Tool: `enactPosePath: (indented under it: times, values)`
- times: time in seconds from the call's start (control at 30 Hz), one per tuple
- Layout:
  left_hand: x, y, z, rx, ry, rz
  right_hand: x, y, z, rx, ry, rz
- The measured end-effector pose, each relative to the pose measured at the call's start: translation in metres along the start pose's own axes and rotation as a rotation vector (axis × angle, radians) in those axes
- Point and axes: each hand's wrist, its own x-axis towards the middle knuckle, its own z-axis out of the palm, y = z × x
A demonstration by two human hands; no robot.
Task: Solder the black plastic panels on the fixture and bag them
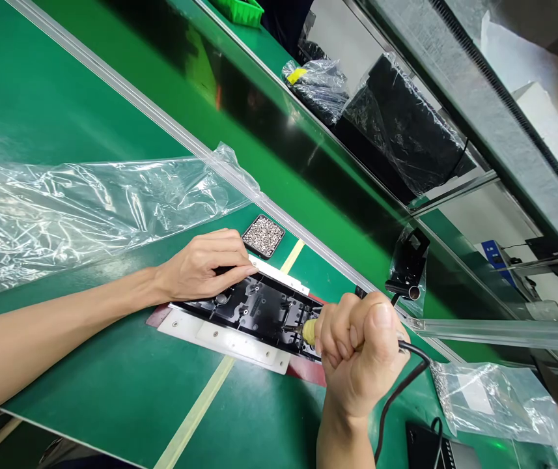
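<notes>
A long black plastic housing (254,306) lies in a fixture with white strips (215,334) along its sides. My right hand (357,345) is wrapped round a soldering iron (309,332) with a yellow grip and a black cord. The iron's thin metal tip points left, low over the housing's inner face; whether it touches cannot be told. My left hand (210,264) rests over the housing's left end, thumb and fingers pressed together. What they pinch, if anything, is hidden. Close beyond those fingertips sits a small black tray (264,236) full of tiny metal pieces.
A clear plastic sheet (88,215) covers the table at left. A metal rail (161,124) runs diagonally behind the fixture. At right are a bag (488,397) of small parts and a black device (435,449). Wrapped black parts (400,124) stand beyond the rail.
</notes>
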Motion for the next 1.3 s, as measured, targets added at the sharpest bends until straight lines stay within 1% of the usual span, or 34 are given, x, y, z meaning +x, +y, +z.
enactPosePath:
  times: [0.17, 0.43, 0.67, 1.3]
  values:
    - [-0.0001, 0.0001, 0.0001, 0.001, -0.002, 0.002, 0.0006, -0.0008, 0.0002, -0.018, 0.002, -0.012]
    - [-0.0005, -0.0004, -0.0005, 0.002, -0.008, 0.021, 0.0008, -0.0008, 0.0000, 0.019, 0.005, 0.010]
    - [-0.0011, -0.0006, -0.0008, -0.004, -0.019, -0.009, 0.0001, -0.0008, 0.0004, 0.019, 0.003, -0.002]
    - [-0.0017, -0.0011, -0.0011, -0.001, -0.024, 0.011, -0.0007, -0.0005, 0.0000, 0.014, 0.006, 0.004]
